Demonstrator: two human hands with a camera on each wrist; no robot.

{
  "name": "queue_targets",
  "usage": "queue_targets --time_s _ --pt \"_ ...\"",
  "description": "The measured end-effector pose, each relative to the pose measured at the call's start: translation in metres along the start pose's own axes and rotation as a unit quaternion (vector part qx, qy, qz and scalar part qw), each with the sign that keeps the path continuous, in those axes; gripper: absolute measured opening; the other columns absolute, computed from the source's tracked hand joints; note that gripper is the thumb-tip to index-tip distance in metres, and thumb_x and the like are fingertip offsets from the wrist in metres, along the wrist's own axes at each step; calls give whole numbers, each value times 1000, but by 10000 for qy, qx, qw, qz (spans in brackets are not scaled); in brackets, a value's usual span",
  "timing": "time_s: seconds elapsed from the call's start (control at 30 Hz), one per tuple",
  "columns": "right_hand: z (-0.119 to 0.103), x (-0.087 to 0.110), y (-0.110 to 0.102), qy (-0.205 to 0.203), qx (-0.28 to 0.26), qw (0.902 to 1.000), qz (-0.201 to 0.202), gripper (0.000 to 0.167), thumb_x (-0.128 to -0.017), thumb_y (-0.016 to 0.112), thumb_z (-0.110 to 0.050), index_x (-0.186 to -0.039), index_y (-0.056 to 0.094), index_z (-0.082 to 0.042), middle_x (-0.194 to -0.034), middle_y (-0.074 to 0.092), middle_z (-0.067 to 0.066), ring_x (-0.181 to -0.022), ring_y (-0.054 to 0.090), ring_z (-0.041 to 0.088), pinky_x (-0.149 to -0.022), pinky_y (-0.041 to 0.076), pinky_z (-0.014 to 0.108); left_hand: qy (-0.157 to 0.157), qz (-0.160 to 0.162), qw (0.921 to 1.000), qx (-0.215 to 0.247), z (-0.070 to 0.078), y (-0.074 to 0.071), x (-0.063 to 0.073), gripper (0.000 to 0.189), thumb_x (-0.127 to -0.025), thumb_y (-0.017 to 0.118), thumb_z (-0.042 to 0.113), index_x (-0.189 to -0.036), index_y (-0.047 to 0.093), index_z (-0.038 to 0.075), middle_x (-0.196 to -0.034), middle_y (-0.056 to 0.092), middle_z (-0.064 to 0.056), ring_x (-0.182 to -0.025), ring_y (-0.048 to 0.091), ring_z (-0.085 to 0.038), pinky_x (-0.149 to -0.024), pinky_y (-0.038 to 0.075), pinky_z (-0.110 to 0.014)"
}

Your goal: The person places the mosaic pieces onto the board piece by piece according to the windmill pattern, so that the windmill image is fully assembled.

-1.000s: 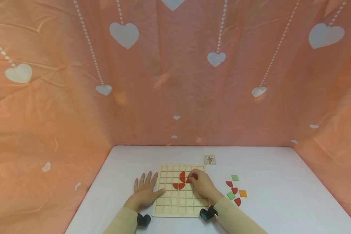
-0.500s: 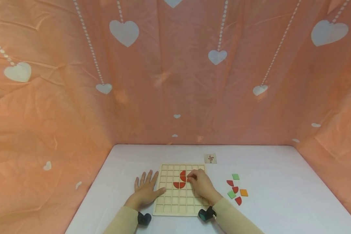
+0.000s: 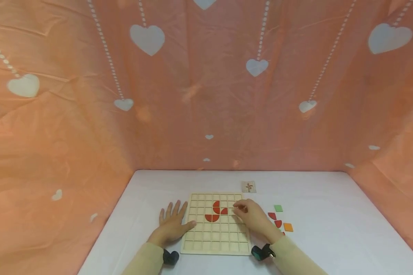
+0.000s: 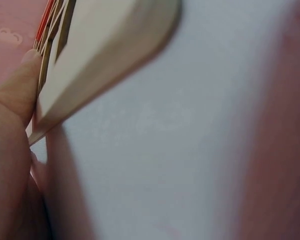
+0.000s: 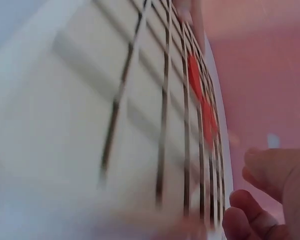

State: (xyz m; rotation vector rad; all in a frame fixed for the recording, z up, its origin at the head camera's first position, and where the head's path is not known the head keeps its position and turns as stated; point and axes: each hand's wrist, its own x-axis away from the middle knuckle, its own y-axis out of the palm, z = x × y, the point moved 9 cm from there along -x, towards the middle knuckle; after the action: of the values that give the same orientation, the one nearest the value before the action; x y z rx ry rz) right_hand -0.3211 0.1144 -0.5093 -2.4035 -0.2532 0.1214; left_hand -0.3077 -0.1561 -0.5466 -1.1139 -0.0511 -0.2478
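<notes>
Right hand loosely curled, seemingly empty, over right edge of grid board; left hand spread. Likely filling cells; next calls for pinching red piece right of board.

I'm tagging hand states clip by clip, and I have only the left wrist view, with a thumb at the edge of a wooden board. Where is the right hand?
Observer: The head view shows the right hand at the right side of the gridded board, its fingertips just to the right of the nearest red piece on the grid.

Reviewer: My view can't settle this: is it gripping a piece?

Observer: Not that I can see. The right wrist view shows a gap between its thumb side and the other fingers, with no piece there.
</notes>
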Motion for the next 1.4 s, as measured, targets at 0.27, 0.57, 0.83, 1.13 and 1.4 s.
queue_targets --time_s 0.27,0.57,0.83,1.13,1.4 --pt "52 23 -63 521 290 9972 445 26 -92 69 -25 -113 67 -10 -95 61 2 -79 55 15 -64 49 30 23 125 9999 -12 -4 5 -6 92 -87 52 67 -155 21 13 -160 9 -17 -145 -5 -42 -110 -13 -59" --pt "88 49 -87 1211 -29 9924 205 37 -92 68 -29 -119 63 -5 -88 60 3 -75 55 18 -61 51 30 0 91 9999 58 -4 3 -1 93 -88 52 66 -155 21 10 -160 9 -18 -144 -6 -42 -108 -16 -59" --pt "96 53 -84 1287 107 9911 316 32 -89 71 -28 -112 66 -6 -90 62 2 -81 54 17 -69 50 30 23 44 10000 26 -2 3 -1 93 -88 50 67 -155 20 10 -160 7 -19 -144 -7 -42 -109 -16 -59" --pt "92 52 -83 1204 775 9868 751 33 -84 76 -32 -99 67 -4 -88 62 4 -78 53 19 -67 47 35 90 114 9999 -26 -3 9 -5 92 -88 51 67 -155 21 13 -160 8 -17 -145 -5 -41 -109 -14 -59" --pt "79 44 -80 1245 1010 9810 1092 30 -83 77 -30 -91 67 -2 -77 60 3 -68 50 19 -56 40 31 65 35 9999 81 1 2 1 91 -89 52 64 -155 21 10 -160 8 -19 -144 -6 -43 -108 -16 -61"
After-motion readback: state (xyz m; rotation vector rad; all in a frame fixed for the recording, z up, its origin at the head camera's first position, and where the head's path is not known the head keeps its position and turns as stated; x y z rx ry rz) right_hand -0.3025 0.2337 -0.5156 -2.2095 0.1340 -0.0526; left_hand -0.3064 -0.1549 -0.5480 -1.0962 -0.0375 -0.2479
